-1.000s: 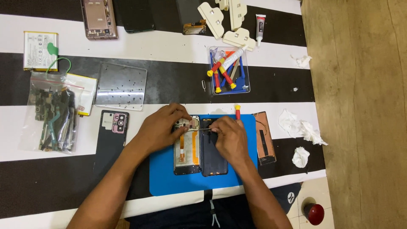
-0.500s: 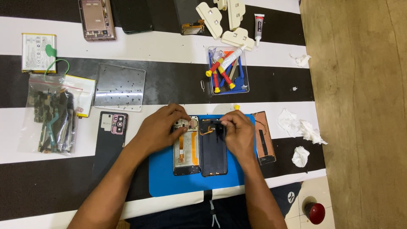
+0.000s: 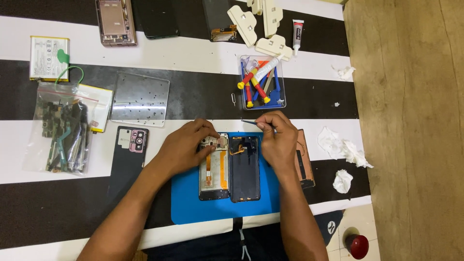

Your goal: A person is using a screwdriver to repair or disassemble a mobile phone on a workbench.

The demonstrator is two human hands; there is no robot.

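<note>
Blue mat (image 3: 188, 203): opened phone (image 3: 215, 166) pinned under left hand (image 3: 186, 147); right hand (image 3: 275, 137), lifted off the black panel (image 3: 244, 169) just now, pinches thin tool (image 3: 255, 123) above it.

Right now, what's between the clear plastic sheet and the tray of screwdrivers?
In the head view, only a small metal pin lies between the clear plastic sheet and the tool tray.
</note>
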